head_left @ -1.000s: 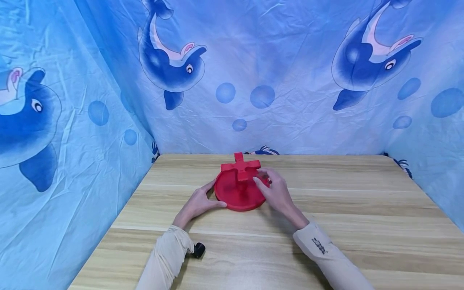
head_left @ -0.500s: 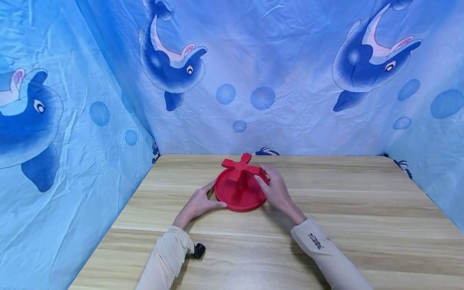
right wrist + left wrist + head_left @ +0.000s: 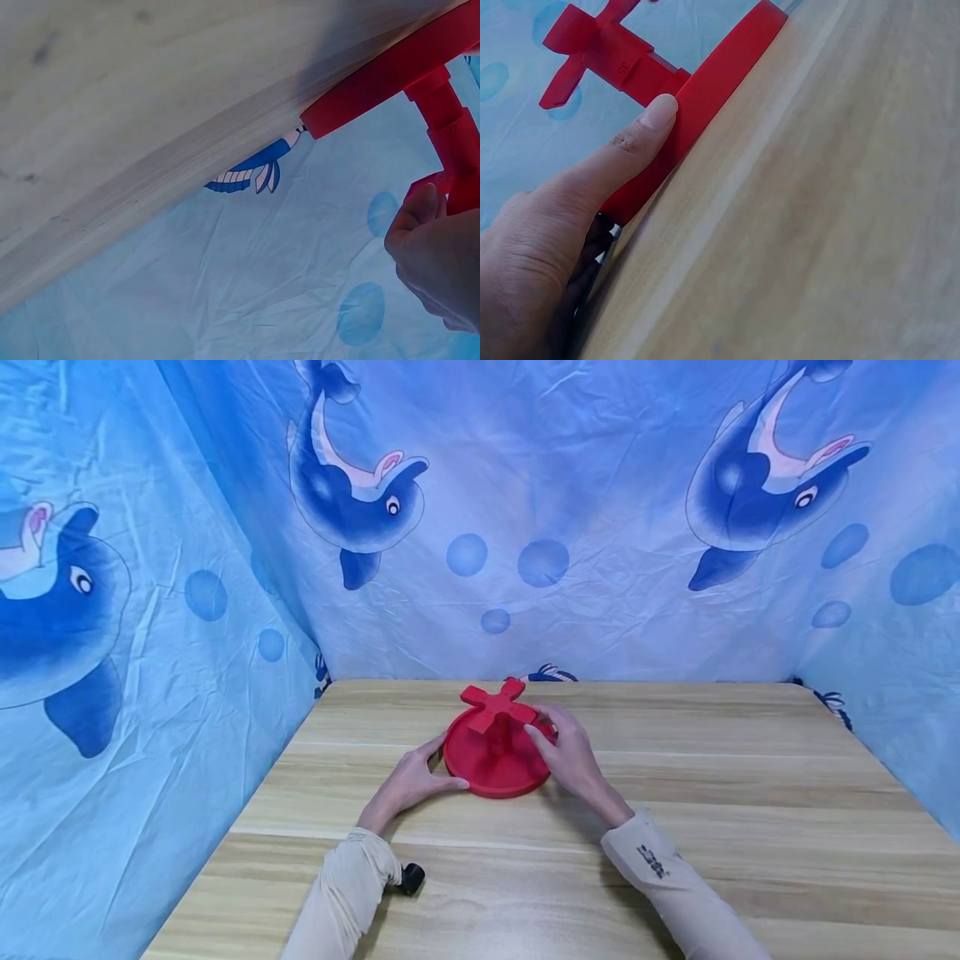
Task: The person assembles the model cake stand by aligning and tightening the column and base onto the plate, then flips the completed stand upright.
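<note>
On the table stands a red round base (image 3: 487, 772) with a raised rim. A red post (image 3: 619, 64) marked with small figures rises from it and bears a red cross-shaped top (image 3: 497, 703) with flared arms. My left hand (image 3: 408, 783) grips the base's rim from the left, its thumb on the near side. In the left wrist view the thumb (image 3: 641, 131) presses the rim's outer wall. My right hand (image 3: 572, 756) pinches one arm of the cross at the right. The right wrist view shows this hand (image 3: 446, 259) close around that arm; some fingertips are hidden.
The wooden table (image 3: 720, 827) reaches away on both sides. Behind it hangs a blue curtain (image 3: 570, 618) with dolphins, close to the table's far edge. A small black object (image 3: 412, 878) sits at my left sleeve (image 3: 345, 885).
The cross-shaped top has turned clockwise as seen from above, mostly in the first half second. My right hand stays near its right arm. My left hand and the base stay put.
</note>
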The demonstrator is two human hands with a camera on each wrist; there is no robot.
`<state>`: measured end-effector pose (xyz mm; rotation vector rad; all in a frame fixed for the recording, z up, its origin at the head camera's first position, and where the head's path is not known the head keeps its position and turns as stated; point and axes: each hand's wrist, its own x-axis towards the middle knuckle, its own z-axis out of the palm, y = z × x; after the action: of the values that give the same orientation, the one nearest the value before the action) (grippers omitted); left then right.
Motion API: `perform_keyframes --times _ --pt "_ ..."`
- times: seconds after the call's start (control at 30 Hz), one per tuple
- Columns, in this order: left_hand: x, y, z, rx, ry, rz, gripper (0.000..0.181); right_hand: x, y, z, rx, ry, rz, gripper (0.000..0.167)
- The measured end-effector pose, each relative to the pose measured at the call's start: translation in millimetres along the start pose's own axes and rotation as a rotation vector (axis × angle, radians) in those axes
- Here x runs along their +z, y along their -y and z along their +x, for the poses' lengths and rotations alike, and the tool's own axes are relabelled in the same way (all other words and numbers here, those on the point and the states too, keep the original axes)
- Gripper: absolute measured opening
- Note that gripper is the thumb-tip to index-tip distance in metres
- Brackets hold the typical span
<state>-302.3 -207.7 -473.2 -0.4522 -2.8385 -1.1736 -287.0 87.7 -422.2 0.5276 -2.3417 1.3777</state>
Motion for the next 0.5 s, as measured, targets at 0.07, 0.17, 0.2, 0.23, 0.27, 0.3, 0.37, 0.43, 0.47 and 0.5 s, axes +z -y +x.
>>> perform_keyframes --times 0.07,0.17,0.2,0.23,0.27,0.3,0.37,0.43,0.47,0.5 --pt "0.2 0.3 -0.1 0.002 0.001 0.000 0.110 0.0 0.5 -1.0 0.004 0.000 0.005 0.043" --pt "0.1 0.2 -0.7 -0.001 0.002 -0.003 0.110 0.0 1.1 -1.7 0.008 0.000 0.012 0.042" --pt "0.1 0.2 -0.8 -0.003 0.002 -0.006 0.110 -0.1 1.3 -1.8 0.009 0.000 0.013 0.042" --pt "0.1 0.1 -1.0 -0.007 0.001 -0.007 0.111 -0.1 1.4 -1.8 0.009 -0.001 0.013 0.041" --pt "0.0 0.1 -1.1 -0.007 0.000 -0.009 0.111 0.0 1.3 -1.7 0.008 -0.002 0.013 0.041" --pt "0.0 0.0 -1.1 -0.009 -0.001 -0.009 0.111 0.0 1.3 -1.6 0.006 -0.004 0.012 0.040" --pt "0.2 0.0 -1.0 -0.012 -0.004 -0.007 0.111 0.2 1.3 -1.3 0.001 -0.008 0.012 0.040" --pt "0.4 0.0 -0.7 -0.012 -0.005 -0.008 0.111 0.4 1.2 -1.1 -0.005 -0.012 0.010 0.040" --pt "0.5 -0.1 -0.5 -0.013 -0.007 -0.007 0.111 0.5 1.2 -1.0 -0.007 -0.014 0.010 0.040" --pt "0.6 -0.5 -0.5 -0.013 -0.007 -0.009 0.111 0.6 1.2 -0.9 -0.010 -0.015 0.007 0.040"
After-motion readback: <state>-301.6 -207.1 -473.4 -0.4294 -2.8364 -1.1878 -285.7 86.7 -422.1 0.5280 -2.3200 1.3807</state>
